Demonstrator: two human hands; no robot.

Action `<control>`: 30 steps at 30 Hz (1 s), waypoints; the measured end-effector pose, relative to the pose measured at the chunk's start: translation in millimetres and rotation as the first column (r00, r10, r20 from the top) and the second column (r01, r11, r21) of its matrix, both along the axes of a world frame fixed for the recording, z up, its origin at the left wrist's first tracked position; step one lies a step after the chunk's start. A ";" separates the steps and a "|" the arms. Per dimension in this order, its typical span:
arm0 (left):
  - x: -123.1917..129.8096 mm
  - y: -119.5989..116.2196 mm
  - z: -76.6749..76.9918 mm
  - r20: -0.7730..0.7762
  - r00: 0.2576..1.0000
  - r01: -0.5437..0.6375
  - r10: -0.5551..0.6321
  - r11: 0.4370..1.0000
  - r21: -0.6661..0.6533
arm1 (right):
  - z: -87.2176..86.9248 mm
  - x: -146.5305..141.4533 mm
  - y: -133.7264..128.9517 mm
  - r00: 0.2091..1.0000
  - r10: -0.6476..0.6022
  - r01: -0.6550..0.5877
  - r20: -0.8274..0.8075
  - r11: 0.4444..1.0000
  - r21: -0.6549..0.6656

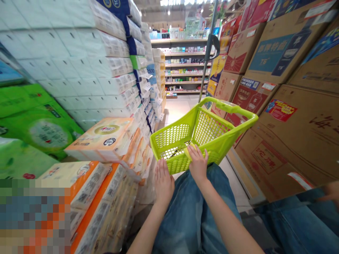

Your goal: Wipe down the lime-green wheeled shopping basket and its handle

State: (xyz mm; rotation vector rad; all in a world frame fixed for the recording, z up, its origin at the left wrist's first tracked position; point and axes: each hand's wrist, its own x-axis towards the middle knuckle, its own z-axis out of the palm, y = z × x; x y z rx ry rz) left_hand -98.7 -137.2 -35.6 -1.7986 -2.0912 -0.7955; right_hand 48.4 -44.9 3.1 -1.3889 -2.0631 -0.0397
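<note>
Your right hand [198, 165] is grasping the near edge of the lime-green plastic shopping basket [209, 128], fingers curling over a yellow-green strip [189, 151] whose exact part you cannot make out. Your left hand [163, 184] is staying open, fingers spread and extended, just beside or touching the basket's near wall; you cannot tell which. The basket is sitting directly ahead of both hands, above your denim jeans [190, 208]. Packaged tissue stacks [106, 139] are rising left of your hands, and cardboard cartons [288, 141] are lining the right. A pixelated patch [34, 215] is hiding the lower-left corner. Another hand [331, 192] is entering at the far right, cut off by the frame edge; you cannot tell whose it is.
</note>
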 end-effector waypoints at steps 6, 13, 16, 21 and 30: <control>10.3 -19.4 -5.0 -0.055 0.998 -0.040 0.040 0.999 -0.007 | -14.9 -48.1 -47.8 0.954 0.298 -0.299 0.033 0.954 0.028; 17.3 -28.5 -0.6 -0.030 0.999 -0.030 0.029 0.999 -0.023 | 1.5 21.6 -2.6 0.954 0.286 -0.288 0.085 0.958 0.009; 18.7 -27.1 1.9 -0.034 0.999 -0.027 0.026 1.000 -0.012 | 9.8 46.5 24.9 0.989 0.141 -0.141 0.051 0.990 0.009; 20.3 -26.0 1.8 -0.042 0.998 -0.037 0.037 0.999 0.001 | 4.1 13.5 3.3 0.993 0.117 -0.117 0.006 0.993 -0.009; 14.0 -29.1 -0.8 -0.078 0.996 -0.035 0.035 0.999 -0.007 | -4.0 -20.5 -36.4 0.890 0.452 -0.452 0.059 0.892 -0.011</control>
